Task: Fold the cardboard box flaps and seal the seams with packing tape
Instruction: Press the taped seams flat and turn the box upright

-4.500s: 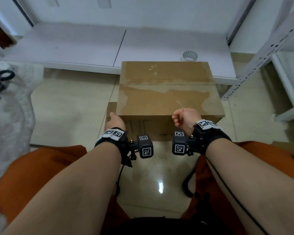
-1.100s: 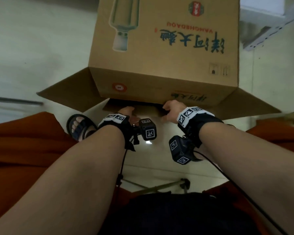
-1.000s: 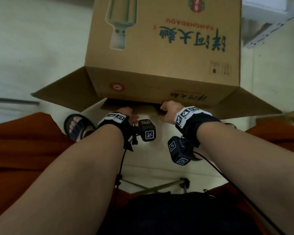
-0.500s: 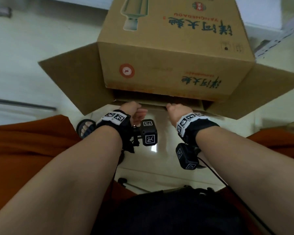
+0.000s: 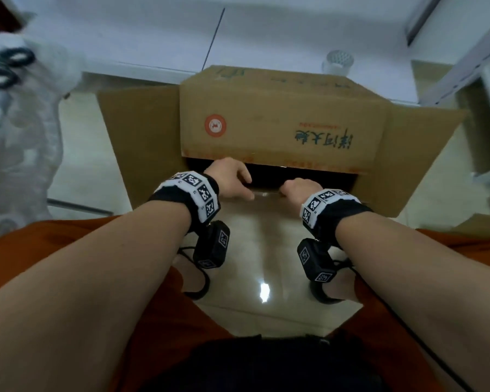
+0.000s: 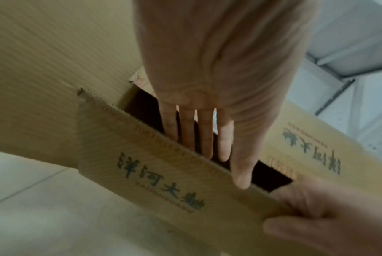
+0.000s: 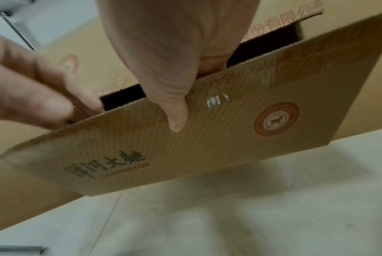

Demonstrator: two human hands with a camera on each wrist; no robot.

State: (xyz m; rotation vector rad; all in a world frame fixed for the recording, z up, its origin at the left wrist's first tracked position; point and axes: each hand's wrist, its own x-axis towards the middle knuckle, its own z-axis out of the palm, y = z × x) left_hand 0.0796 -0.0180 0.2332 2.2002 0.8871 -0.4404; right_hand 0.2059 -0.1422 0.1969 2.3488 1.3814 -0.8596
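We have the cardboard box (image 5: 283, 114) tipped on the floor (image 5: 263, 239) between our knees, its open end turned near to us, so the flaps can be reached without leaning over it. Our left hand (image 5: 229, 179) and right hand (image 5: 297, 188) both hold the near flap (image 6: 163, 173) along its free edge. In the left wrist view the left fingers (image 6: 205, 131) reach over that edge into the dark opening while the thumb lies on the printed outer face, so the hand is clamped on the flap. The right wrist view shows the same on the other side: thumb pressed on the outside, fingers tucked behind the edge, clamped too. We judge that two grips set apart along one edge let the flap swing up evenly on its crease instead of twisting.

The left side flap (image 5: 139, 137) and right side flap (image 5: 419, 154) stand spread wide, out of the way. The far flap (image 5: 277, 137) is folded over the opening, leaving a dark gap above our hands.

The roll of packing tape (image 5: 337, 62) sits on the white platform (image 5: 153, 38) just beyond the box, to the right, within reach for sealing. Scissors (image 5: 3, 66) lie far left on a white cloth (image 5: 20, 131). No seam at this end looks taped yet.
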